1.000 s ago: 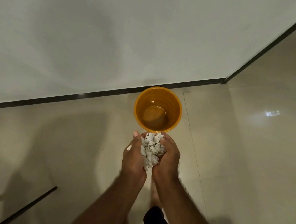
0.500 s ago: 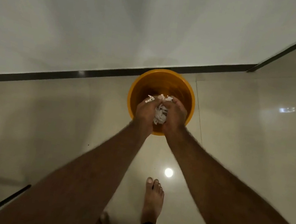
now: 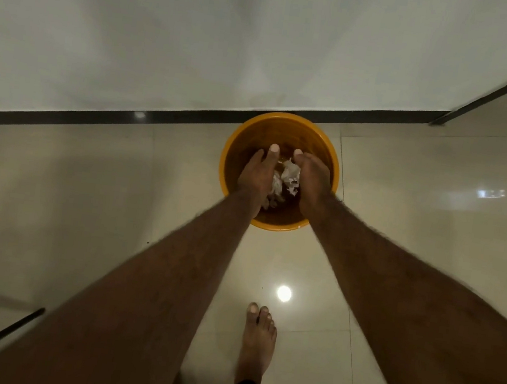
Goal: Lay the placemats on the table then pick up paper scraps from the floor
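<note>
We hold our left hand [image 3: 256, 176] and right hand [image 3: 311, 183] parted, loosely cupped, over the round orange plastic bucket [image 3: 326, 143]; crumpled white paper scraps [image 3: 289, 177] drop straight down between them

orange bucket [image 3: 234, 154], white paper scraps [image 3: 290, 174], beige floor [image 3: 418, 229]

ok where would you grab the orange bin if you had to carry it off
By the rim of the orange bin, from above, with a hand on each side. It stands upright and open-topped beside the wall, so the far side is cramped; the left and right edges are free. No handle shows.
</note>
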